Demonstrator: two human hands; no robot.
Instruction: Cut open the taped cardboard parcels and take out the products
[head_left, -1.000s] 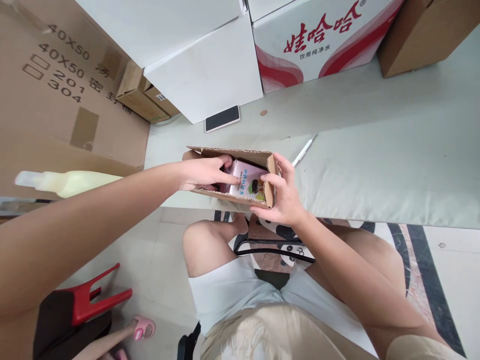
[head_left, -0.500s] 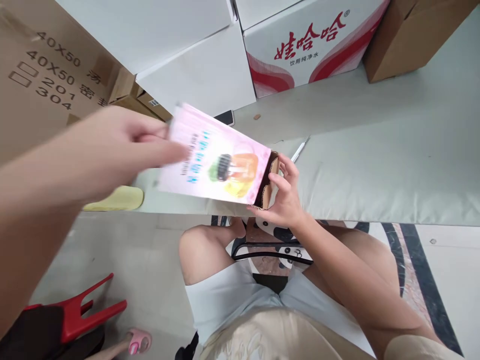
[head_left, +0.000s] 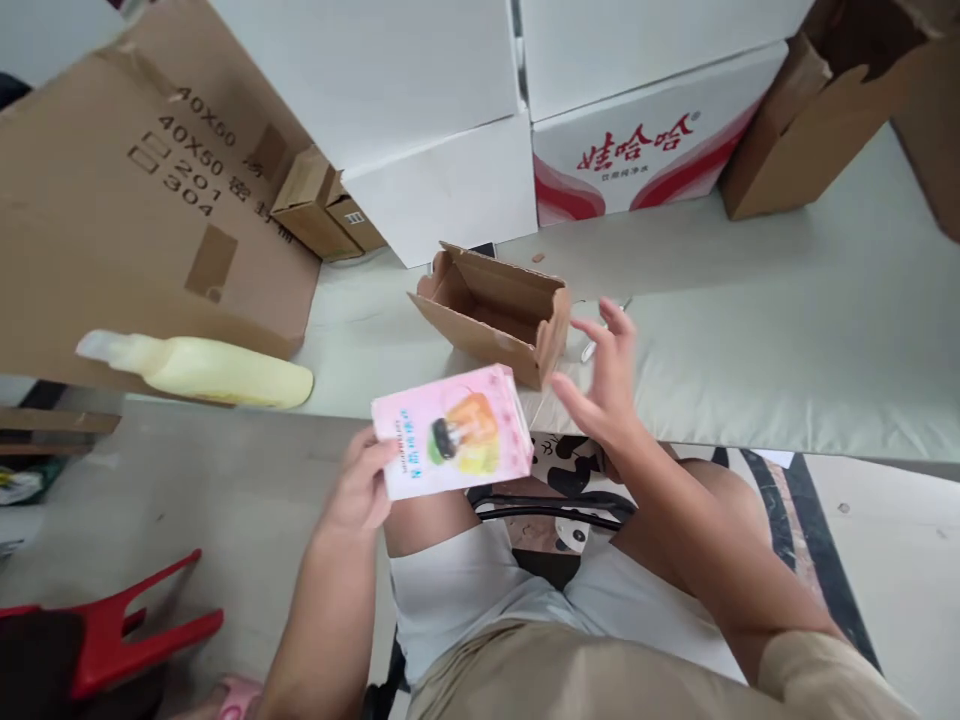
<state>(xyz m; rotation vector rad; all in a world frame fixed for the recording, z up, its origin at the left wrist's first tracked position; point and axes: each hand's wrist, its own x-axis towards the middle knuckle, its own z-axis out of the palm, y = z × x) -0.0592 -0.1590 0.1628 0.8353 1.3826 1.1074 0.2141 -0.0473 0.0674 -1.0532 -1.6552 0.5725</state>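
Note:
My left hand [head_left: 364, 478] grips the left end of a pink box [head_left: 465, 430] with a printed fruit and bottle picture, held over my lap at the table's front edge. Just behind it an open brown cardboard box [head_left: 480, 335] stands on the table, its top flaps up and its visible inside bare. To the right of that box is my right hand [head_left: 604, 385], fingers apart and holding nothing, its thumb close to the box's right end. A thin white tool [head_left: 589, 351] lies partly hidden behind my right fingers.
White cartons [head_left: 450, 185] are stacked at the back beside a red-and-white carton [head_left: 645, 150]. An open brown box [head_left: 810, 140] stands at the right. A large cardboard carton [head_left: 165, 240] and a yellow bottle [head_left: 232, 372] are at the left. A red stool [head_left: 112, 630] is on the floor.
The pink box has come out of the brown box and moved down toward my lap in my left hand. My right hand has let go of the brown box, which now stands on the table.

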